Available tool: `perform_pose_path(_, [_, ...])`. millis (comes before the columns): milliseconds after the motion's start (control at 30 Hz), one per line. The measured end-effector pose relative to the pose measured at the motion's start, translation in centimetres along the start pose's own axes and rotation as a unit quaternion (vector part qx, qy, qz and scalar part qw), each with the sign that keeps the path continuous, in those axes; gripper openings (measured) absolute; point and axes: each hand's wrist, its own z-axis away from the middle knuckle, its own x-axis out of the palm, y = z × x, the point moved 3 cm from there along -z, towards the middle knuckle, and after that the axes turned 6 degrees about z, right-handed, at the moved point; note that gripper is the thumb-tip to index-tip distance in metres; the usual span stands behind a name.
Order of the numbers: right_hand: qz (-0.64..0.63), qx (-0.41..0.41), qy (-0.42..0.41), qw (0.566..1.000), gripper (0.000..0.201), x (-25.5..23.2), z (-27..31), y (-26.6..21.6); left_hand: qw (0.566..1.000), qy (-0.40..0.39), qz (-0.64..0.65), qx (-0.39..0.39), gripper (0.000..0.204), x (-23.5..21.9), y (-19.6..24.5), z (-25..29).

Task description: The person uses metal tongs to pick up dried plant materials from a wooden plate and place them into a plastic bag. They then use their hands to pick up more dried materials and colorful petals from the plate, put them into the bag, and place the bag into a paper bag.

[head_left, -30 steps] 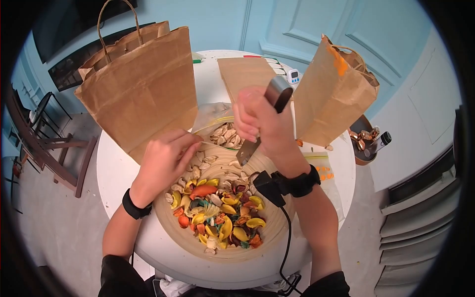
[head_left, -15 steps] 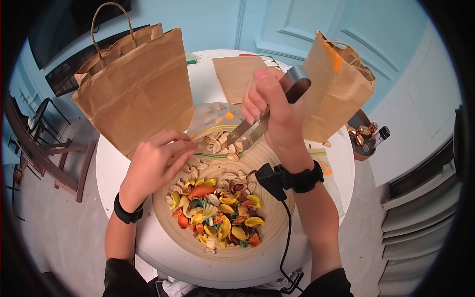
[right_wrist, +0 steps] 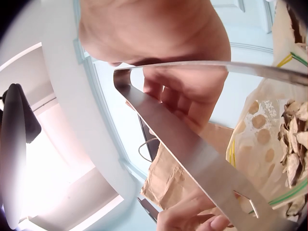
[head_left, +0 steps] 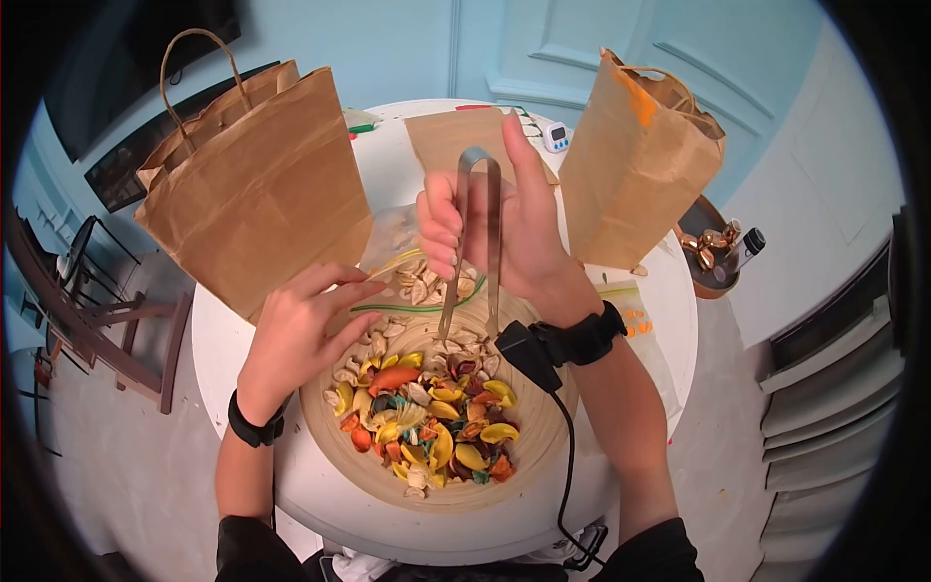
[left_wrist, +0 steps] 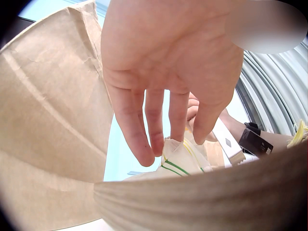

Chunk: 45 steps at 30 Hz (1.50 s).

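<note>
So, tongs [head_left: 495, 223] in right hand [head_left: 531, 241]

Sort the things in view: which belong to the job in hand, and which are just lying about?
In the job:
- tongs
- zip bag
- pale dried pieces
- round dish
- coloured pieces

Apparently lying about:
- white timer
- flat brown sheet
- shiny copper-coloured figure
- two paper bags, probably

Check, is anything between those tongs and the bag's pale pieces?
The green rim of the bag seems to lie between the tongs in the right hand and the pale pieces inside; its mouth looks open.
</note>
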Motion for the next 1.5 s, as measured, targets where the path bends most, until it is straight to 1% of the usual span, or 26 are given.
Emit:
perform_pose_path(100, [-0.044, 0.05, 0.002, 0.998, 0.081, -0.5, -0.2, 1.0, 1.0, -0.003, -0.003, 0.002, 0.028, 0.1, 0.1, -0.1])
perform_pose_path(200, [0.028, 0.089, 0.034, 0.995, 0.08, 0.0, 0.0, 1.2, 1.0, -0.002, -0.005, 0.004, 0.027, 0.2, -0.1, -0.1])
perform_pose_path(300, [0.082, 0.074, 0.042, 0.993, 0.08, 0.1, -0.3, 1.8, 1.0, -0.002, -0.008, 0.004, 0.026, 0.3, -0.1, -0.1])
perform_pose_path(400, [0.099, 0.075, 0.039, 0.992, 0.08, 0.4, -0.6, 2.8, 1.0, -0.004, -0.006, 0.001, 0.026, 0.4, -0.2, 0.0])
perform_pose_path(700, [0.066, 0.11, 0.05, 0.99, 0.081, 0.2, -0.7, 4.0, 1.0, -0.013, -0.01, -0.002, 0.028, 0.5, -0.3, 0.0])
perform_pose_path(800, [0.029, 0.112, 0.052, 0.992, 0.084, -0.1, -0.7, 4.1, 1.0, -0.02, -0.01, -0.002, 0.031, 0.4, -0.2, -0.1])
perform_pose_path(1100, [0.043, 0.08, 0.027, 0.995, 0.084, 0.0, -0.7, 4.7, 1.0, -0.016, -0.022, 0.008, 0.039, 0.8, -0.5, 0.0])
perform_pose_path(1200, [0.084, 0.116, 0.01, 0.99, 0.082, 0.4, -0.5, 4.4, 1.0, -0.016, -0.02, 0.007, 0.039, 0.7, -0.6, 0.1])
perform_pose_path(1300, [0.089, 0.112, 0.013, 0.99, 0.082, 0.6, -0.4, 4.4, 1.0, -0.019, -0.018, 0.006, 0.038, 0.7, -0.5, 0.0])
perform_pose_path(1400, [0.043, 0.098, 0.003, 0.994, 0.086, 0.5, -0.6, 4.9, 1.0, -0.02, -0.017, 0.007, 0.037, 0.7, -0.3, 0.0])
perform_pose_path(1500, [0.047, 0.097, 0.01, 0.994, 0.085, 0.7, -0.5, 5.0, 1.0, -0.023, -0.015, 0.004, 0.035, 0.8, -0.4, 0.0])
